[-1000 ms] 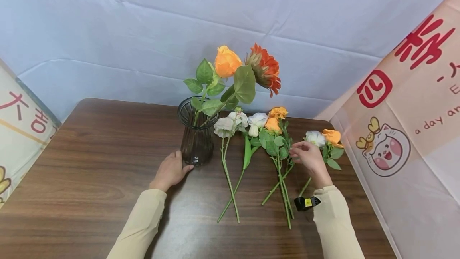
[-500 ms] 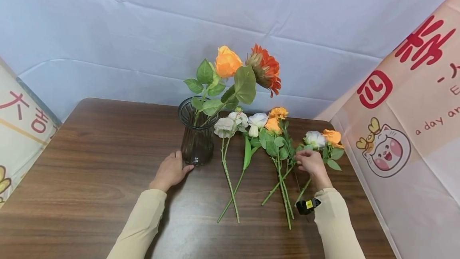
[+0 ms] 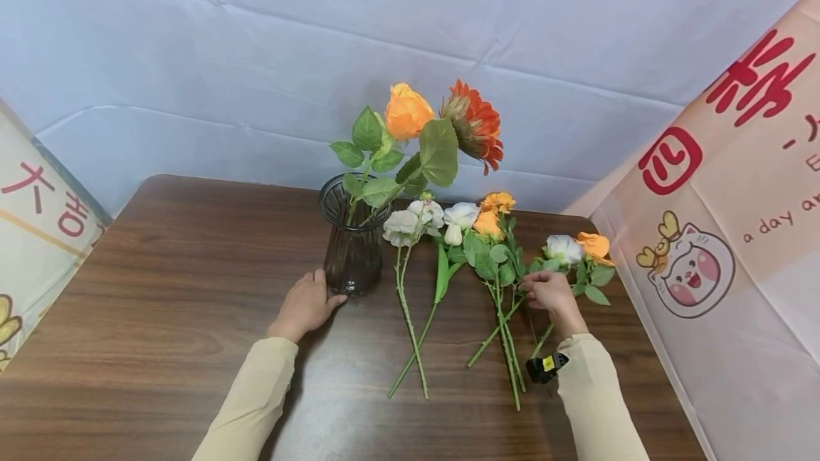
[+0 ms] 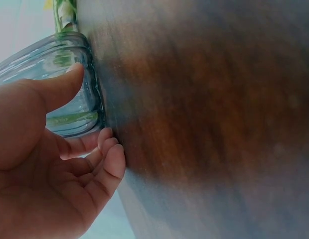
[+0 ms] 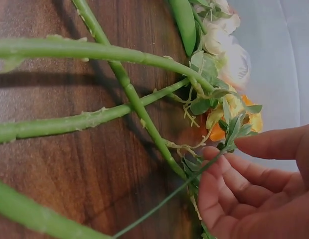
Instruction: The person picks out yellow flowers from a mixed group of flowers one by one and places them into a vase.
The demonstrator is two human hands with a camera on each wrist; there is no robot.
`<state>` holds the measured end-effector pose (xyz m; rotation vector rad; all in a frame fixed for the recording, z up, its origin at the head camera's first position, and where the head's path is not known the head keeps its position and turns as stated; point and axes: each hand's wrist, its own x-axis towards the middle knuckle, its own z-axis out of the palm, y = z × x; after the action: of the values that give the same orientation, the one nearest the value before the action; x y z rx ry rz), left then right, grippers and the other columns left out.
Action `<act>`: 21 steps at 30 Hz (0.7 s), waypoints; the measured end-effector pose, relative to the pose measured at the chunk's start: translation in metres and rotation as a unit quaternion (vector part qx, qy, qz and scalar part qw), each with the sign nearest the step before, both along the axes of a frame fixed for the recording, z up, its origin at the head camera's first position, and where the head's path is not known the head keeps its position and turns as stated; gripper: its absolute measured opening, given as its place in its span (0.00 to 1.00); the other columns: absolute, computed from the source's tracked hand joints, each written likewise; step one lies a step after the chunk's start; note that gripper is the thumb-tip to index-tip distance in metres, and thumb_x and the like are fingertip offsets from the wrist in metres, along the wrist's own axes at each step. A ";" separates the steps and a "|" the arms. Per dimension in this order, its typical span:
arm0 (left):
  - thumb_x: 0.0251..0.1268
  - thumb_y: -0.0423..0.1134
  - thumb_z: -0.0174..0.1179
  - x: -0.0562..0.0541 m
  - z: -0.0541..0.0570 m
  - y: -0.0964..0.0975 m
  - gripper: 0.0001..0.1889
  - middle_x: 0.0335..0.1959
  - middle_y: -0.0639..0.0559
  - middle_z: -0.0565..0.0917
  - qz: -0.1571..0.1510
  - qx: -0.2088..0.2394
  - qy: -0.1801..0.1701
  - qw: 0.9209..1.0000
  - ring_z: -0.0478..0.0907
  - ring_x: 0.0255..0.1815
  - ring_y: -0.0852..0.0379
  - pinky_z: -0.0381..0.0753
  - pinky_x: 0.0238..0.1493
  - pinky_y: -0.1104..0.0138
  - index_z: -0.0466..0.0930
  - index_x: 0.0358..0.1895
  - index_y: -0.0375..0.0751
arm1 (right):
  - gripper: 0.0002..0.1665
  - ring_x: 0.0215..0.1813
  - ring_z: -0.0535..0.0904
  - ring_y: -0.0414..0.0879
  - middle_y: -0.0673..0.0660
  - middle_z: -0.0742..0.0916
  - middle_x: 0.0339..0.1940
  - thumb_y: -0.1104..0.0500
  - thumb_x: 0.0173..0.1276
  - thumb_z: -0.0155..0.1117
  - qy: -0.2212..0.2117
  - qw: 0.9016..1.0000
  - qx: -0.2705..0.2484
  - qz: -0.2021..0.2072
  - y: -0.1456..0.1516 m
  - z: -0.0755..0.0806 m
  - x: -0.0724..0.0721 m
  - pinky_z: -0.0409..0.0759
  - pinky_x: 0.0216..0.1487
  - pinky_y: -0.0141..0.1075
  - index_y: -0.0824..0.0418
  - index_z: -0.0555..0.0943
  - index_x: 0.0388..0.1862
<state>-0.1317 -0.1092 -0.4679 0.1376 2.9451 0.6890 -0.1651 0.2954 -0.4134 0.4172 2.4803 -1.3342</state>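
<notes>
A dark ribbed glass vase (image 3: 352, 262) stands upright, with an orange rose (image 3: 408, 112) and a large red-orange flower (image 3: 477, 126) in it. My left hand (image 3: 309, 304) holds the vase low at its base; in the left wrist view the thumb lies against the glass and the fingers curl beside its bottom. At the right, my right hand (image 3: 552, 296) pinches a thin green leafy sprig (image 5: 235, 130) between thumb and fingers. Thicker crossed green stems (image 5: 129, 92) lie close by, partly behind that hand from the orange flowers (image 3: 490, 225).
White flowers (image 3: 403, 228) on long stems lie right of the vase. A white rose (image 3: 564, 249) and an orange flower (image 3: 594, 246) lie near the right edge of the wooden table (image 3: 192, 290). Pale cloth (image 3: 256, 55) hangs behind the table; a printed banner (image 3: 724, 219) stands at the right.
The right hand has shifted slightly down and right, and its fingers have drawn together on the sprig. The left hand and vase stay in place.
</notes>
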 end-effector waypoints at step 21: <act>0.61 0.49 0.58 0.000 -0.001 0.000 0.28 0.37 0.33 0.73 -0.001 -0.002 -0.003 1.000 0.73 0.43 0.38 0.71 0.46 0.50 0.64 0.47 0.23 | 0.18 0.30 0.76 0.47 0.66 0.81 0.35 0.71 0.66 0.48 -0.004 0.999 -0.011 0.033 0.000 0.000 -0.001 0.79 0.34 0.39 0.80 0.67 0.54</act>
<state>-0.1318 -0.1091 -0.4685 0.1366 2.9410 0.6808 -0.1660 0.2957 -0.4130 0.3323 2.4488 -1.3303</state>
